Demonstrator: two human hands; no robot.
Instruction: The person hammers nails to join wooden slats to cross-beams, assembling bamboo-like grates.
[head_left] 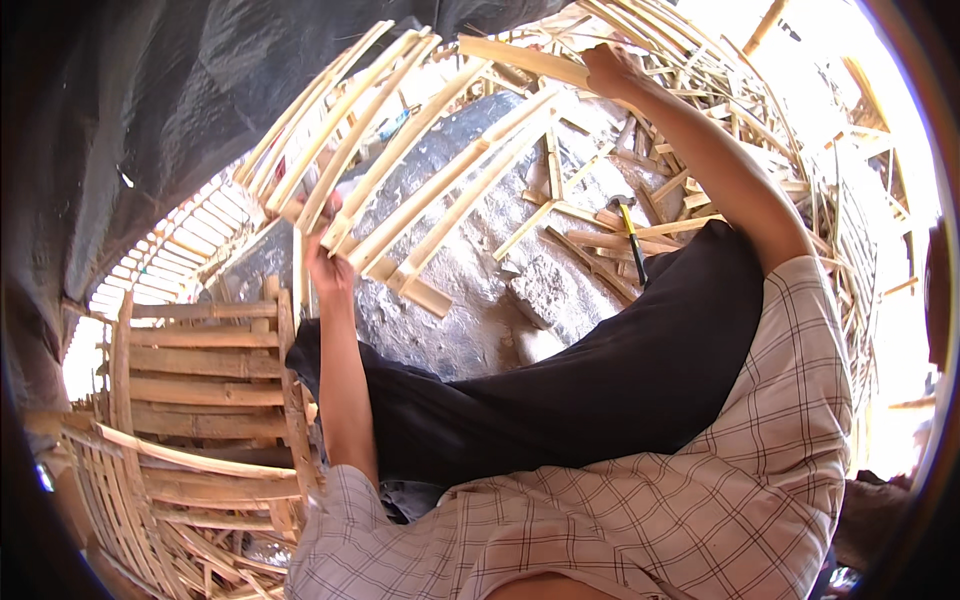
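My left hand (pixel 328 262) is closed round the near crosspiece of a bamboo slat frame (pixel 375 185). Its pale slats run side by side, slanting up and away to the right. Part of the left fingers is hidden behind the slats. Far out to the right, my right hand (pixel 612 74) grips one end of a flat bamboo strip (pixel 520 60). That strip crosses near the far ends of the slats; I cannot tell whether it is joined to them. A hammer (pixel 632 235) with a yellow and black handle lies by my right knee.
A bamboo rack (pixel 205 390) stands at my left. Cut bamboo pieces (pixel 690 190) are heaped to the right and far right. A rough stone block (pixel 540 292) sits on the grey floor (pixel 430 330) before my legs. Dark sheeting (pixel 150 110) hangs at the far left.
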